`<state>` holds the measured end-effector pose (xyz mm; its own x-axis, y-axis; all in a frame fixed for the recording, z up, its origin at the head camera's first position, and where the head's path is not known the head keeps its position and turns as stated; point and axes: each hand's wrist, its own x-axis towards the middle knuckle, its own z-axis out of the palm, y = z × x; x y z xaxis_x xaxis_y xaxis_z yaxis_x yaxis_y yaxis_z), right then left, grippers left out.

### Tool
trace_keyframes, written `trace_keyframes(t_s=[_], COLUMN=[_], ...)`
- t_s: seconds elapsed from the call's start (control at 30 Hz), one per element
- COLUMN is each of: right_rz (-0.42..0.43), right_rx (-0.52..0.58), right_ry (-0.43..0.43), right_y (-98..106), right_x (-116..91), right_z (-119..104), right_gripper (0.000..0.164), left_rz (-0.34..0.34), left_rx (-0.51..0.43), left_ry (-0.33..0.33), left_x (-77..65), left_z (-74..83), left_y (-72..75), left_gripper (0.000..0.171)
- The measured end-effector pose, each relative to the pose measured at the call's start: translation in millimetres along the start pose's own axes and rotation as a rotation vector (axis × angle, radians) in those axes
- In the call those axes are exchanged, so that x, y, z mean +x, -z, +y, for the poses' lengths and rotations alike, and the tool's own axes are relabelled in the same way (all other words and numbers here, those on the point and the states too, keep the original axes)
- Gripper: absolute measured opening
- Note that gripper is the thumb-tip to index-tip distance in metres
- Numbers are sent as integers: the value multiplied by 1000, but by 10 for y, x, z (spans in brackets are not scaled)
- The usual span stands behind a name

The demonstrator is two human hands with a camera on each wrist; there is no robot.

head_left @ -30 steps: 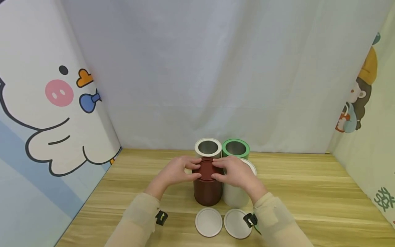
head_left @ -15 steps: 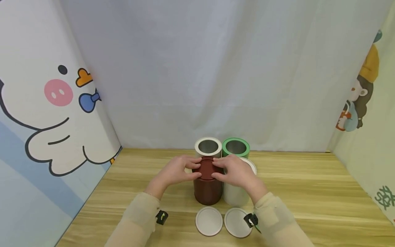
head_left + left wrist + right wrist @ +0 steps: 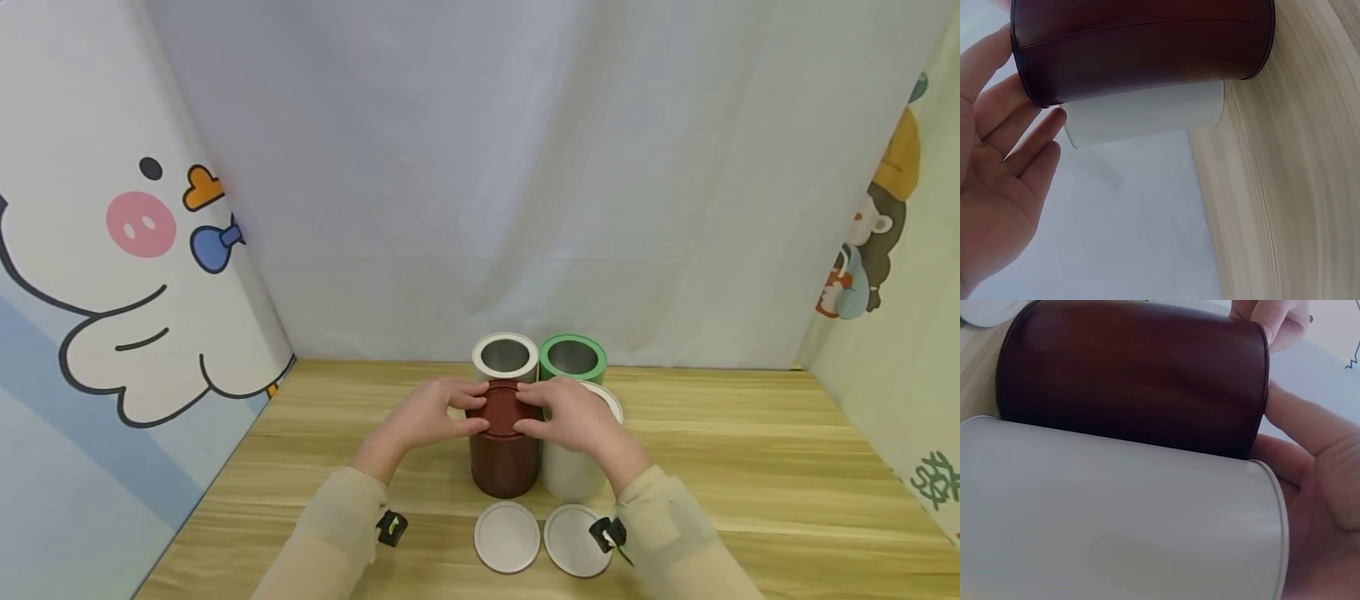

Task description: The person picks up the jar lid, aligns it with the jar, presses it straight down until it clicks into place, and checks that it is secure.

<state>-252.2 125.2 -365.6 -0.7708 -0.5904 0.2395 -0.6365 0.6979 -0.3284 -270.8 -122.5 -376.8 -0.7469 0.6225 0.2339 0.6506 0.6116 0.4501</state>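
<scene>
A dark red can (image 3: 505,467) stands upright with its matching red lid (image 3: 502,410) on top. My left hand (image 3: 431,414) rests its thumb and fingertips on the left part of that lid. From the other side, my right hand (image 3: 577,415) touches the lid the same way, its palm over the white can (image 3: 573,475) beside the red one. In the left wrist view the left fingers are extended at the red can's (image 3: 1141,50) top rim. The right wrist view shows the right thumb against the top of the red can (image 3: 1135,375), near the white can (image 3: 1116,512).
Behind stand an uncovered white-rimmed can (image 3: 505,339) and a green can (image 3: 573,342), open at the top. Two white lids (image 3: 507,537) (image 3: 573,542) lie on the wooden table (image 3: 750,467) in front. A green edge (image 3: 625,550) shows by the right sleeve. A grey curtain (image 3: 480,183) hangs behind.
</scene>
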Motion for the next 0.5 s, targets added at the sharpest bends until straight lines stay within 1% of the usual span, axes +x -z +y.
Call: trace_keyframes(t_s=[0.1,0.23,0.5], right_rz=[-22,-40,-56], right_rx=[18,18,-17], right_ry=[-16,-34,-70], right_y=[26,43,55], right_x=[21,31,41], right_z=[-8,-24,-76], right_gripper=[42,42,43], left_rz=[-14,-26,-41], left_rx=[-31,-53,-28], left_ry=[33,57,45], left_x=[15,26,35], left_z=[2,17,23], left_y=[2,13,32], left_gripper=[41,41,39])
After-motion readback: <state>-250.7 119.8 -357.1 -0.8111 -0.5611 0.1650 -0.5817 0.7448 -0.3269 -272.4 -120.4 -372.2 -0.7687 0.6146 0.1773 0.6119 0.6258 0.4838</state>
